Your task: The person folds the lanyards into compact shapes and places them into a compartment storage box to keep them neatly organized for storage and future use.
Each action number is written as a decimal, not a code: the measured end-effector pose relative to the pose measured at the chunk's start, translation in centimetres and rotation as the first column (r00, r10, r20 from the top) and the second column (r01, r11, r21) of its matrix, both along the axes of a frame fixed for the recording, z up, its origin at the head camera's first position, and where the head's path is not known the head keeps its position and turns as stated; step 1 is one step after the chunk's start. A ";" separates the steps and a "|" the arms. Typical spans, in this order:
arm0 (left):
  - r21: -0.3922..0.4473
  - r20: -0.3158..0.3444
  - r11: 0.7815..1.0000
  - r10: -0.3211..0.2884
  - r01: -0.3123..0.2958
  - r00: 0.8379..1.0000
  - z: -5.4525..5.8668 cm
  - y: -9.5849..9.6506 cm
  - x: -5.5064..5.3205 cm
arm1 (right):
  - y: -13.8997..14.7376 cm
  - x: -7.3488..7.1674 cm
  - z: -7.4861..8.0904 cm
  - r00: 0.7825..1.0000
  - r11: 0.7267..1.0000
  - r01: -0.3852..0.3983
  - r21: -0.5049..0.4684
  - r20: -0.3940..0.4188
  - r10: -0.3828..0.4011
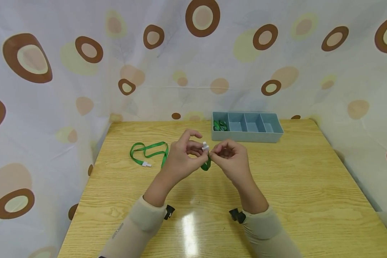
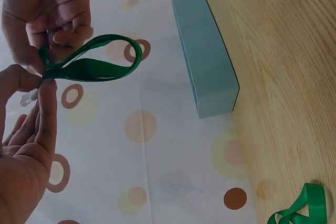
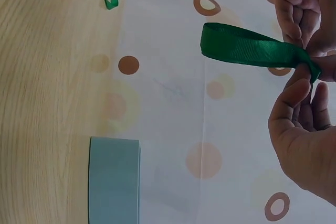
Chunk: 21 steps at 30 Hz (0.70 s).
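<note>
Between both hands, above the table, is a folded green lanyard [image 3: 241, 47] with a white plastic clip [image 1: 205, 146] at its top. My left hand [image 1: 184, 154] pinches the lanyard just below the clip, between thumb and fingers. Close beside it, my right hand [image 1: 231, 156] pinches the green strap with thumb and forefinger. In the left wrist view the strap's doubled loop [image 2: 100, 69] sticks out from the fingertips of both hands. A second green lanyard [image 1: 154, 146] with a white clip [image 1: 146, 164] lies loosely on the table, left of the hands.
At the back of the wooden table [image 1: 309, 186] stands a blue-grey box [image 1: 245, 136] with several compartments. Its leftmost compartment contains folded green lanyard [image 1: 220, 125]. Patterned white curtains [image 1: 180, 61] enclose the back and sides.
</note>
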<state>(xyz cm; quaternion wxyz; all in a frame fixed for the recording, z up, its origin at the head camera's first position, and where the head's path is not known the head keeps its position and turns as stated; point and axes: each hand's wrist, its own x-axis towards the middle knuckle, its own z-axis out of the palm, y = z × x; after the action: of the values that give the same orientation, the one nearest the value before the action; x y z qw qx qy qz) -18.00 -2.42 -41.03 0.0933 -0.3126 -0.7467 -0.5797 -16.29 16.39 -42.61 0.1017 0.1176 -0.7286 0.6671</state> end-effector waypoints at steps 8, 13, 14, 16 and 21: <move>-0.008 0.027 1.000 0.010 -0.010 1.000 2.0 0.1 1.3 | -0.2 0.0 -0.2 1.000 1.000 -0.012 -0.028 -0.015 0.012; -0.025 0.032 1.000 0.009 -0.009 0.999 2.8 0.0 1.8 | -0.2 0.1 -0.2 1.000 0.999 -0.018 -0.046 -0.007 0.018; -0.027 0.034 1.000 0.010 -0.009 0.999 2.7 0.0 1.7 | -0.2 0.1 -0.3 1.000 0.998 -0.020 -0.058 -0.002 0.020; -0.025 0.040 1.000 0.010 -0.009 0.999 2.4 0.0 1.6 | -0.2 0.2 -0.3 1.000 0.997 -0.023 -0.074 0.008 0.024; -0.006 0.059 1.000 -0.002 0.002 0.998 0.8 -0.1 0.7 | -0.2 0.3 -0.4 1.000 0.993 -0.024 -0.113 0.017 0.026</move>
<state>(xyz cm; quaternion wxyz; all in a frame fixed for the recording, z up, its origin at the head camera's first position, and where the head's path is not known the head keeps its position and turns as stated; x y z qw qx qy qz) -17.31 -2.51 -40.18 0.0699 -0.2964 -0.7505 -0.5865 -15.95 16.21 -43.04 0.0928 0.1146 -0.6892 0.7094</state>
